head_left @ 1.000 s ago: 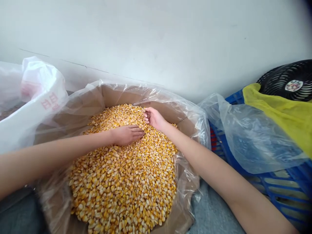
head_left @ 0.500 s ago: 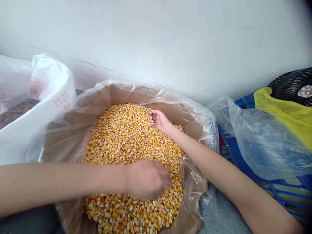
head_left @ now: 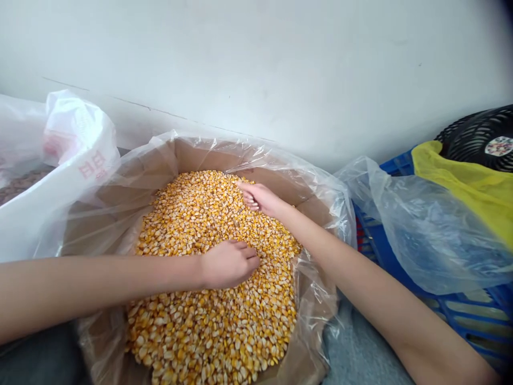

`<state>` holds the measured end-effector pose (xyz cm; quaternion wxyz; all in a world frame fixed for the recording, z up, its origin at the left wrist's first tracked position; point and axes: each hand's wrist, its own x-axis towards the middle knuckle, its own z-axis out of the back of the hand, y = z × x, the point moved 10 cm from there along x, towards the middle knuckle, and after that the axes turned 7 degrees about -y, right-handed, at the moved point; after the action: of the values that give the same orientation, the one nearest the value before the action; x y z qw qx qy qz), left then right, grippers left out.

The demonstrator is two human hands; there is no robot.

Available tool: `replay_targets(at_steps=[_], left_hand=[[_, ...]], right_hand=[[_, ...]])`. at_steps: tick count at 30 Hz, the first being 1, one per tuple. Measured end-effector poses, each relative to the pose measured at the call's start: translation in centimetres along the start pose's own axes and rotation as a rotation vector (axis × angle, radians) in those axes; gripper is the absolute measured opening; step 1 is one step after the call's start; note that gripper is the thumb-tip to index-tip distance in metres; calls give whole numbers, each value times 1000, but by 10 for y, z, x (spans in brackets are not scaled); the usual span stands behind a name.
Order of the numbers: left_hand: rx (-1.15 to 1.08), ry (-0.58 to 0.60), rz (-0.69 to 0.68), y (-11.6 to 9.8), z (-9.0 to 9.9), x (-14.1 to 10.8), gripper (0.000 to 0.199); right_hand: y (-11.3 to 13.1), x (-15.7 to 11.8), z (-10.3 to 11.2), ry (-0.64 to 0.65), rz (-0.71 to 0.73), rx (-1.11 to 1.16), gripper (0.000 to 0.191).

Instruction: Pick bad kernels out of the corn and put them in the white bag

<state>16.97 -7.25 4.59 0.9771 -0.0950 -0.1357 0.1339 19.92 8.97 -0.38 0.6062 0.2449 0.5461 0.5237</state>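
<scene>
Yellow and white corn kernels [head_left: 208, 331] lie heaped in a cardboard box [head_left: 208, 156] lined with a clear plastic bag [head_left: 316, 299]. My left hand [head_left: 230, 263] is low over the middle of the heap, back upward, its fingers curled down towards the kernels. Its palm is hidden, so whatever it holds does not show. Farther back, near the box's right rear side, my right hand [head_left: 260, 199] hovers over the corn. Its fingers are folded in and its thumb and forefinger pressed together at the tip; any contents are too small to make out.
On the left stands a white plastic sack [head_left: 76, 144] with red print. Blue plastic crates [head_left: 385, 240] on the right carry a clear bag [head_left: 436, 230], yellow mesh [head_left: 465, 182] and a black fan [head_left: 476, 133]. A pale wall [head_left: 256, 69] rises behind the box.
My left hand has moved back and to the left over the corn. The right hand has stayed near the same spot, its fingers now folded tighter. The view has shifted slightly.
</scene>
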Motion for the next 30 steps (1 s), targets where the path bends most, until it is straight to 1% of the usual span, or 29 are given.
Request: replay_targets(at_steps=[1, 2, 4, 5, 6, 7, 9, 11, 13, 16, 19, 21, 23, 25, 27, 29, 30], left_hand=[[25, 7, -46, 2, -2, -2, 10], [30, 20, -114, -2, -6, -7, 8], [-3, 46, -264, -17, -17, -22, 7], [-24, 53, -318, -24, -22, -28, 6], [-43, 57, -352, -31, -26, -33, 6], [-56, 60, -365, -34, -29, -36, 7], [-74, 72, -350, -37, -34, -36, 8], [-88, 93, -329, -35, -36, -33, 9], [-97, 117, -317, -34, -38, -32, 10], [-111, 144, -311, -32, -39, -32, 13], [-113, 156, -304, -30, -41, -33, 14], [-102, 160, -306, -30, -41, -34, 14], [-94, 152, -315, -36, -37, -35, 13], [-103, 128, -325, -48, -30, -34, 13], [-140, 93, -334, -66, -19, -33, 14], [-197, 69, -356, -87, -12, -33, 15], [-217, 66, -372, -97, -12, -34, 16]], right_hand=[[4, -5, -2, -9, 59, -203, 37], [7, -10, -5, -27, 121, -412, 29], [10, -22, -13, -70, 214, -793, 14], [9, -27, -17, -81, 239, -946, 11], [8, -32, -22, -81, 251, -1069, 12], [6, -35, -27, -68, 259, -1166, 15], [3, -38, -37, -31, 273, -1293, 18], [3, -38, -42, -28, 280, -1362, 19], [2, -36, -45, -52, 278, -1398, 20], [-1, -34, -46, -88, 268, -1415, 22], [-7, -32, -45, -88, 238, -1404, 22], [-9, -31, -41, -87, 220, -1367, 22], [-9, -29, -35, -101, 204, -1281, 21], [-8, -27, -28, -120, 183, -1135, 19], [-6, -24, -22, -119, 160, -918, 16], [-6, -21, -21, -55, 109, -618, 16], [-7, -20, -22, -9, 68, -442, 16]])
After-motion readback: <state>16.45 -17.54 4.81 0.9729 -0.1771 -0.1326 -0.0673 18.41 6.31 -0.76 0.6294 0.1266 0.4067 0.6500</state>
